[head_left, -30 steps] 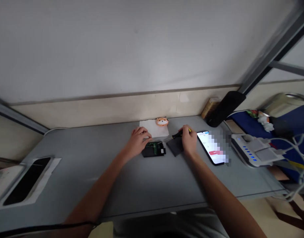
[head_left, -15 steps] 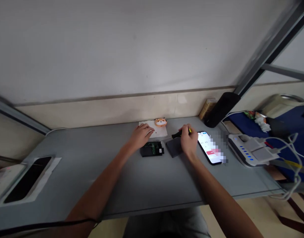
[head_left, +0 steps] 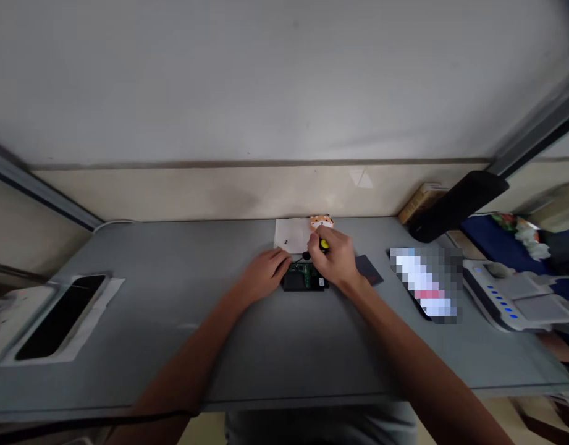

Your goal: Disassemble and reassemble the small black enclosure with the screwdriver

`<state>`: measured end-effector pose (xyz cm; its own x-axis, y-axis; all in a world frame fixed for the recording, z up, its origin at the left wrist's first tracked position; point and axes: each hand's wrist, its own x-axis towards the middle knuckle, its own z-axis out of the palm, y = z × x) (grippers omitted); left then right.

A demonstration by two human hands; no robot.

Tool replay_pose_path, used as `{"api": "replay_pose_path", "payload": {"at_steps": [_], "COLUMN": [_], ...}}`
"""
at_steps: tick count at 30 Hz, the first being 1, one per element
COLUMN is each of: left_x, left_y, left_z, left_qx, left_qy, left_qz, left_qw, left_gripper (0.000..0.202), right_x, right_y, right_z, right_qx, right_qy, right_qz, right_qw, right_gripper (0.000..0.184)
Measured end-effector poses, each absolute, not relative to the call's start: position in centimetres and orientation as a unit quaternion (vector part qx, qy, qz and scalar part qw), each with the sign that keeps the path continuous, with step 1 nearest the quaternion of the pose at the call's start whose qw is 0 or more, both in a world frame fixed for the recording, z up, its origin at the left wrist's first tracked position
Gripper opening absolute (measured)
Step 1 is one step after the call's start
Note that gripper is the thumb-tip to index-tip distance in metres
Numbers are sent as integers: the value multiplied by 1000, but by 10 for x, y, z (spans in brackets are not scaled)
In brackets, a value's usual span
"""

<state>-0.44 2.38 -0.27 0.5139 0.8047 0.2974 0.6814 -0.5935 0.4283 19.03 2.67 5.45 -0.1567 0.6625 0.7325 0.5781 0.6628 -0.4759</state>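
A black electronic device with an exposed green circuit board (head_left: 307, 278) lies flat on the desk. My left hand (head_left: 265, 272) is at its left end, fingers bent together and gripping the upper left corner. In my right hand (head_left: 337, 256) is a screwdriver (head_left: 324, 244) with a black and yellow handle, its shaft slanting down leftward to the board's upper left part. The exact contact of the tip is too small to tell. A flat dark cover (head_left: 370, 270) lies to the right, partly behind my right wrist. Behind the device, a white paper (head_left: 291, 233) carries small dark specks like screws.
An orange animal-faced item (head_left: 321, 221) sits on the paper's right corner. To the right are a lit phone (head_left: 421, 284), a power strip (head_left: 501, 296), a black cylinder (head_left: 455, 207) and a box (head_left: 421, 201). Another dark-screened phone (head_left: 62, 318) lies at far left.
My right hand has moved left from above the dark cover to the device, bringing the screwdriver shaft over the board. My left hand has come down from the paper to the device's left corner.
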Motion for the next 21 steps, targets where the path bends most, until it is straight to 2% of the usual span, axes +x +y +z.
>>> {"api": "replay_pose_path", "payload": {"at_steps": [9,21], "left_x": [-5,-7], "left_y": [23,22], "left_z": [-8,-7], "left_qx": [872,872], "left_qy": [418,419], "left_qz": [233,222], "left_qw": [102,123], "left_gripper": [29,33], "right_x": [187,194], "right_y": [31,22], "right_z": [53,49], "right_qx": [-427,-433], "right_qy": [-741,-723], "right_qz": [32,12], "right_qw": [518,538], "right_gripper": [29,28]}}
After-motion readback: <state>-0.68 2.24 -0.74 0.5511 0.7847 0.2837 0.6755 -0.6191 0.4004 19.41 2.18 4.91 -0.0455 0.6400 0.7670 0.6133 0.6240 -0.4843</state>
